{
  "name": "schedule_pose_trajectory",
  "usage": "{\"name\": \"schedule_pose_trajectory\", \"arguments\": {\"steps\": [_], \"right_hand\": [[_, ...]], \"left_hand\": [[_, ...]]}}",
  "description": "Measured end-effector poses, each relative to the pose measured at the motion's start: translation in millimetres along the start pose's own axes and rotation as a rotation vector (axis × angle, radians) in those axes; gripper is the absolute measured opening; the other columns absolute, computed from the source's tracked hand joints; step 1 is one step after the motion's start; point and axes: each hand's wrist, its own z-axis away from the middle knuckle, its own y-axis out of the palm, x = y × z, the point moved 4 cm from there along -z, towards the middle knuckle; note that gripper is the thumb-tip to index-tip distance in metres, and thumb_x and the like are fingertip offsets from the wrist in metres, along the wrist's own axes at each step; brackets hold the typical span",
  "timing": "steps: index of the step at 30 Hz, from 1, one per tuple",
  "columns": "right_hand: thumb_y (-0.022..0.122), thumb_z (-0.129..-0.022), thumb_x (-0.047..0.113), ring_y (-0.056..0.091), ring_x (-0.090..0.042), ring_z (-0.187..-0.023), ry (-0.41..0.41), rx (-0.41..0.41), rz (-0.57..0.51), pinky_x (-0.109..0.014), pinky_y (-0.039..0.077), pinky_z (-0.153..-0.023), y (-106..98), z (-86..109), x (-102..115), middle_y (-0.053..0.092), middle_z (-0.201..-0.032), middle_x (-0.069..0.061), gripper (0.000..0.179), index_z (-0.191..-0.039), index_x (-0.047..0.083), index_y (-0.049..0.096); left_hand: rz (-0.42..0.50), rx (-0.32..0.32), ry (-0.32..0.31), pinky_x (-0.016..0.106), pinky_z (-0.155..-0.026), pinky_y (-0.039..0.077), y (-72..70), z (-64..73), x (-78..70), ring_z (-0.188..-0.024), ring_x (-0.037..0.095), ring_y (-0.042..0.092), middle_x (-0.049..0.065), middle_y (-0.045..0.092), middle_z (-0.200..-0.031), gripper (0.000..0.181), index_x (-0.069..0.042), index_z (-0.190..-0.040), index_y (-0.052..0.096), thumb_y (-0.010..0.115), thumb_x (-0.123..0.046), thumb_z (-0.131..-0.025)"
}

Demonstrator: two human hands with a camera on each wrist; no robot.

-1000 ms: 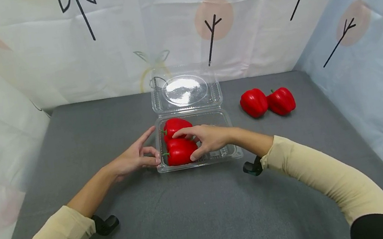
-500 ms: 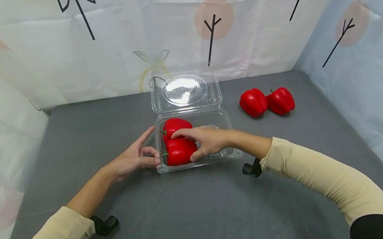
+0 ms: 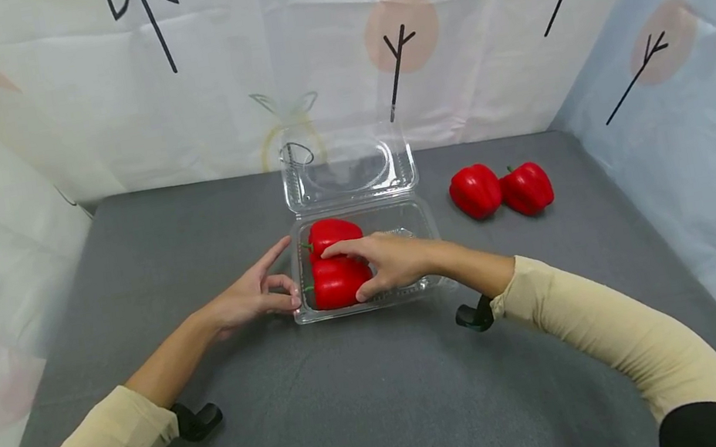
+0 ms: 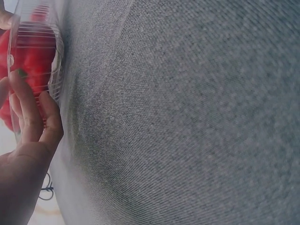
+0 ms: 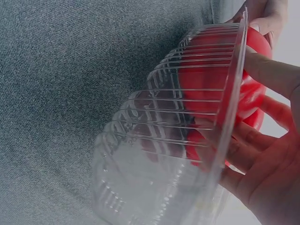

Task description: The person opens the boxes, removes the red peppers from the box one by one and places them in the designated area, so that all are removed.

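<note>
A clear plastic clamshell container (image 3: 432,227) lies on the table with its lid (image 3: 349,166) raised behind it. Two red bell peppers are inside at the left, the nearer pepper (image 3: 340,285) in front of the farther pepper (image 3: 334,232); their green stems point left. My right hand (image 3: 399,258) reaches into the container and holds the nearer pepper, thumb at its front and fingers across its top. My left hand (image 3: 257,294) holds the container's left rim with thumb and bent fingers, index extended. In the left wrist view, fingers (image 4: 33,122) touch the ribbed wall.
Two more red peppers, a left one (image 3: 476,191) and a right one (image 3: 527,189), touch each other to the right of the container. Grey cloth (image 3: 387,406) covers the table. Printed white fabric (image 3: 477,40) hangs behind and at both sides.
Both hands stay practically where they were, the right one at the nearer pepper. The raised lid has shifted a little, and its bright reflection has faded.
</note>
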Motion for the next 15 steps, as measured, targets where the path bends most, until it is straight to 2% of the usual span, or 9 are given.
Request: {"name": "schedule_pose_trajectory", "arguments": {"steps": [10, 15], "right_hand": [[0.078, -0.086, 0.016, 0.052, -0.023, -0.121, -0.024, 0.004, -0.009, -0.043, 0.046, -0.101, -1.2, 2.6, -0.6, 0.053, -0.141, -0.007, 0.073, -0.15, 0.015, 0.041], [0.077, -0.087, 0.017, 0.054, -0.02, -0.106, -0.047, 0.017, -0.004, -0.04, 0.049, -0.089, -0.9, 4.5, -1.8, 0.056, -0.131, -0.005, 0.073, -0.151, 0.015, 0.04]], "left_hand": [[0.012, 0.009, 0.01, 0.035, -0.09, 0.053, 0.5, -0.1, 1.3, -0.087, 0.019, 0.063, 0.008, 0.061, -0.095, 0.099, -0.028, -0.16, 0.002, 0.068, -0.003, -0.091], [0.008, 0.022, 0.019, 0.034, -0.09, 0.053, 2.2, 0.7, 0.6, -0.086, 0.019, 0.063, 0.008, 0.061, -0.094, 0.099, -0.027, -0.16, 0.001, 0.068, -0.003, -0.091]]}}
